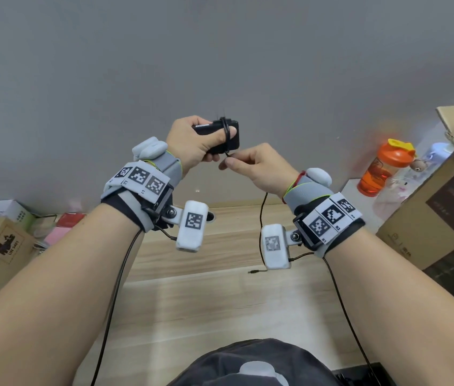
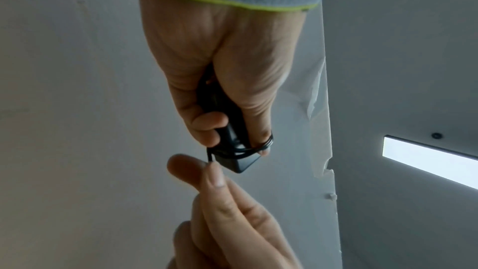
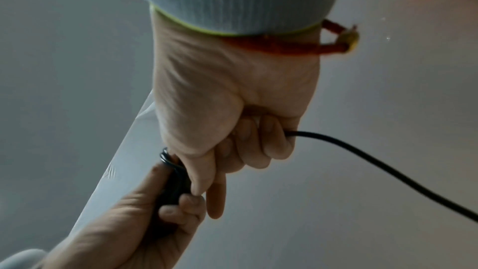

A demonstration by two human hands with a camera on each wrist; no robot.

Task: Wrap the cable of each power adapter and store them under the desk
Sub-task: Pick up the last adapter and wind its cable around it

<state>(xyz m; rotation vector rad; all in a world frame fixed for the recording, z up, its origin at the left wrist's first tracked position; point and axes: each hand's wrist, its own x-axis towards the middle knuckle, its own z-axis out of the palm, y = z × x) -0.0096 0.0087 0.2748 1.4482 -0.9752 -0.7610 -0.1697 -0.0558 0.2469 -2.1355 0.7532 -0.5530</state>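
Observation:
A black power adapter (image 1: 225, 138) is raised in front of the grey wall, gripped in my left hand (image 1: 192, 143). Its thin black cable (image 1: 261, 218) loops a few times round the adapter body and over my left thumb. Just right of the adapter, my right hand (image 1: 250, 168) pinches the cable and curls its other fingers round it. From that hand the loose cable hangs down to its barrel plug (image 1: 251, 272) above the desk. In the left wrist view the adapter (image 2: 239, 163) shows the loops (image 2: 258, 147). In the right wrist view the cable (image 3: 375, 163) trails off to the right.
A wooden desk (image 1: 192, 288) lies below my arms. Cardboard boxes (image 1: 437, 218) and an orange bottle (image 1: 378, 168) stand at the right. Another box (image 1: 0, 246) and pink items sit at the left.

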